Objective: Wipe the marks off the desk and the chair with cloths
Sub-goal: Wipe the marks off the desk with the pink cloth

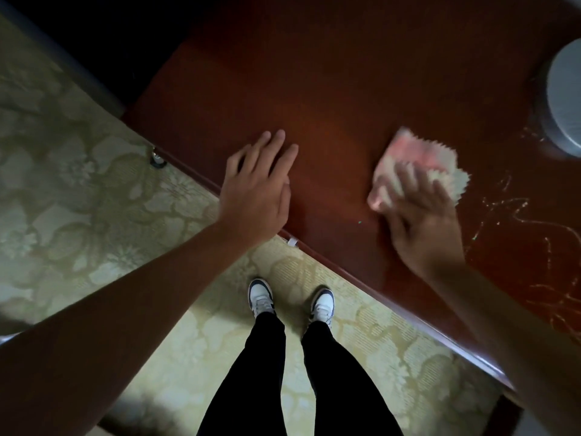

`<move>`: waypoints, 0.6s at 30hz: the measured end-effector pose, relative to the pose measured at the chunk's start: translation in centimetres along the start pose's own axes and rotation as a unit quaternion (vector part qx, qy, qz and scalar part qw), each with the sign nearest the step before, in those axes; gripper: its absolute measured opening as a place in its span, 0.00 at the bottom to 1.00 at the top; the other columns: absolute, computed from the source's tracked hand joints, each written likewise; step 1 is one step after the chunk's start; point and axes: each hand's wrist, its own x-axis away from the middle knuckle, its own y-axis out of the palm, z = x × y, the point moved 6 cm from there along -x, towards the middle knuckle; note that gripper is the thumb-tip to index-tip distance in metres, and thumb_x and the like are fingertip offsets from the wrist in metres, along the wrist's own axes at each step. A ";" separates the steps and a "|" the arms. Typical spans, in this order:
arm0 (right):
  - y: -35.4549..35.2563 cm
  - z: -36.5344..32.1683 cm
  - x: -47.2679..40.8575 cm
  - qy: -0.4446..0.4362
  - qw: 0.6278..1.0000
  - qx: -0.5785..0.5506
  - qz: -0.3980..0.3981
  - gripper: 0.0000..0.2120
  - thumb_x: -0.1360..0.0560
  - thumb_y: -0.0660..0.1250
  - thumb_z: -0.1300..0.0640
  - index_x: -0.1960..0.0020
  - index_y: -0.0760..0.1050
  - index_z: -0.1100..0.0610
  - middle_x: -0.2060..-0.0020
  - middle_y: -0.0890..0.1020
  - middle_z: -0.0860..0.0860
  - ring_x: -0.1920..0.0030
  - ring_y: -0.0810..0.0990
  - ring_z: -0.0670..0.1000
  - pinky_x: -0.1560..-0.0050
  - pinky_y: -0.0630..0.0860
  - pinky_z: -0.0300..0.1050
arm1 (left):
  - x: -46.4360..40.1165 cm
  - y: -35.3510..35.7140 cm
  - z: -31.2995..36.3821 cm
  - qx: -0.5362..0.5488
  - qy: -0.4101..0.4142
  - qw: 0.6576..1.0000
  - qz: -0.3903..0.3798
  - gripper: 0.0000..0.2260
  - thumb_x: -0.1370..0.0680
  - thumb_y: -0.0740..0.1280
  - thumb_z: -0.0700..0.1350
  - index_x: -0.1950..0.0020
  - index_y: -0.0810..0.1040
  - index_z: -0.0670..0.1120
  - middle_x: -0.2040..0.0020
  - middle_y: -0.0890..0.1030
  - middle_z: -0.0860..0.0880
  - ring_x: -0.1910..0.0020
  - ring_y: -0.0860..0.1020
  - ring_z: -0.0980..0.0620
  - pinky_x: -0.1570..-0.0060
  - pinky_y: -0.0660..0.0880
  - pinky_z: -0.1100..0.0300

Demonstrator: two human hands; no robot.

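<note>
Right hand [421,221]: fingers spread flat on top of a cloth [418,166], pressing it onto the desk [314,89]; hand and cloth are motion-blurred, so the finger outlines are soft. Cloth: pale with pink patches, zigzag-cut edge, extending from the fingertips toward 12 o'clock. Left hand [257,190]: open, fingers straight and slightly fanned, holding nothing; palm over the desk's near edge, but contact with the wood cannot be confirmed. Desk: dark red-brown glossy top, its near edge running diagonally from upper left to lower right. From 3 to 5 o'clock of the right hand: thin pale scribbled marks [518,221] on the desk surface, continuing to the right frame border. At 2 o'clock of the cloth: round grey-white object [566,99], cut off by the frame edge, identity not determinable. No readable writing, label or brand anywhere. Small white tab [293,242] at the desk edge beside the left wrist; too small to identify. Below: black trousers [301,379], white-and-dark sneakers [322,305], floral pale-green carpet [78,199]. Upper left corner is dark; contents unreadable. No chair can be made out.
</note>
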 end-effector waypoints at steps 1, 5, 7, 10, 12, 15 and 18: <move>-0.3 0.7 -1.1 0.035 0.999 -0.012 -0.005 0.20 0.19 0.57 0.52 0.29 0.72 0.53 0.26 0.67 0.56 0.24 0.61 0.62 0.29 0.62 0.65 | 0.0 0.1 -0.1 -0.002 0.002 1.000 0.005 0.23 0.20 0.54 0.46 0.25 0.68 0.45 0.25 0.68 0.43 0.25 0.65 0.44 0.29 0.60 0.46; 1.3 -3.5 1.9 0.006 0.999 -0.025 -0.033 0.21 0.20 0.56 0.52 0.28 0.71 0.52 0.25 0.64 0.56 0.23 0.57 0.63 0.26 0.58 0.65 | 0.1 0.3 -0.1 -0.005 0.011 1.000 0.022 0.23 0.20 0.55 0.46 0.25 0.68 0.46 0.25 0.68 0.42 0.25 0.65 0.43 0.29 0.60 0.46; 1.3 -4.2 3.6 -0.031 0.998 -0.020 -0.045 0.20 0.19 0.56 0.52 0.28 0.71 0.51 0.25 0.65 0.55 0.23 0.58 0.61 0.26 0.58 0.63 | 0.1 0.3 -0.2 -0.010 0.017 0.999 0.028 0.23 0.20 0.55 0.46 0.25 0.68 0.46 0.25 0.68 0.42 0.25 0.65 0.43 0.29 0.60 0.46; 0.5 -2.0 -0.6 0.034 0.999 -0.006 -0.022 0.20 0.19 0.56 0.52 0.29 0.71 0.52 0.26 0.66 0.56 0.24 0.60 0.63 0.28 0.61 0.65 | 0.1 0.2 -0.2 0.004 0.018 0.999 0.032 0.22 0.20 0.55 0.46 0.26 0.69 0.45 0.25 0.69 0.42 0.25 0.65 0.43 0.28 0.60 0.46; 0.7 -2.7 -3.1 0.101 0.994 -0.031 -0.001 0.20 0.18 0.56 0.51 0.28 0.71 0.52 0.25 0.65 0.57 0.23 0.58 0.63 0.28 0.59 0.65 | 0.1 0.0 -0.1 0.027 0.012 0.999 0.042 0.21 0.20 0.56 0.45 0.27 0.70 0.45 0.26 0.70 0.43 0.26 0.66 0.43 0.28 0.60 0.46; 2.3 -7.1 0.6 0.050 0.998 -0.036 -0.009 0.20 0.19 0.56 0.53 0.28 0.70 0.53 0.24 0.64 0.56 0.23 0.56 0.62 0.25 0.55 0.63 | 0.2 -0.5 -0.7 0.086 -0.002 0.994 0.060 0.20 0.21 0.57 0.42 0.29 0.72 0.41 0.29 0.73 0.42 0.28 0.69 0.44 0.27 0.62 0.47; 1.2 -5.3 5.2 0.022 0.999 -0.025 -0.018 0.20 0.19 0.56 0.53 0.28 0.69 0.52 0.26 0.65 0.56 0.24 0.59 0.62 0.27 0.59 0.66 | 0.1 -0.8 -1.2 0.128 -0.008 0.990 0.056 0.20 0.21 0.57 0.39 0.29 0.72 0.39 0.31 0.75 0.42 0.29 0.70 0.45 0.26 0.61 0.50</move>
